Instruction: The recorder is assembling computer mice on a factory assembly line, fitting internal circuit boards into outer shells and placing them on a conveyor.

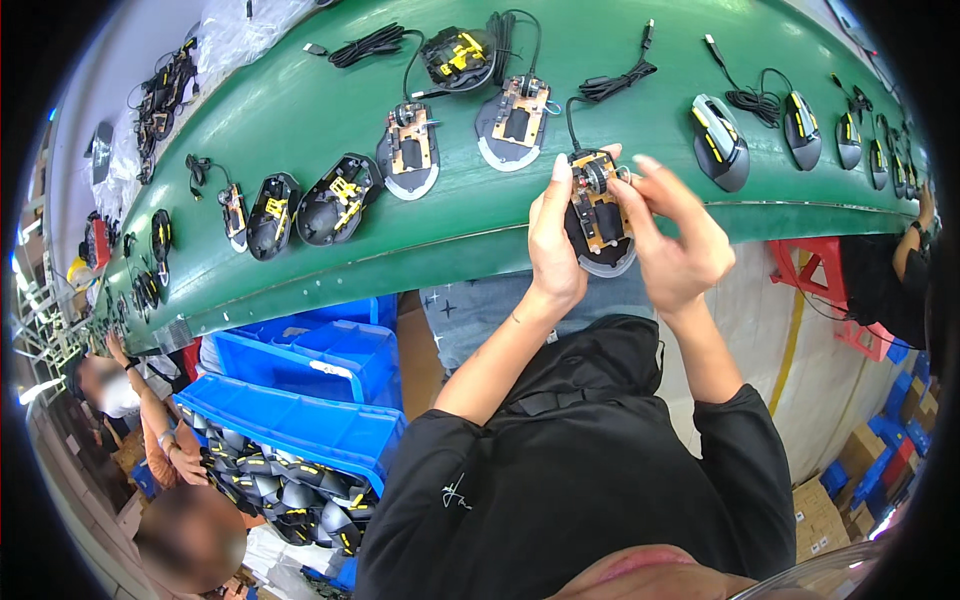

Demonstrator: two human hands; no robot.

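A long green bench [300, 112] curves across; over its near edge, the left hand [555, 240] grips an opened computer mouse [606, 264]. The right hand [688, 240] bends its fingertips to the mouse's exposed board [611, 224], any pinch unclear. Steady support and light pressure would likely spare the scroll wheel [597, 179].

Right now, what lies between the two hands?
In the head view, an opened mouse, its inside exposed, lies between the left hand and the right hand.
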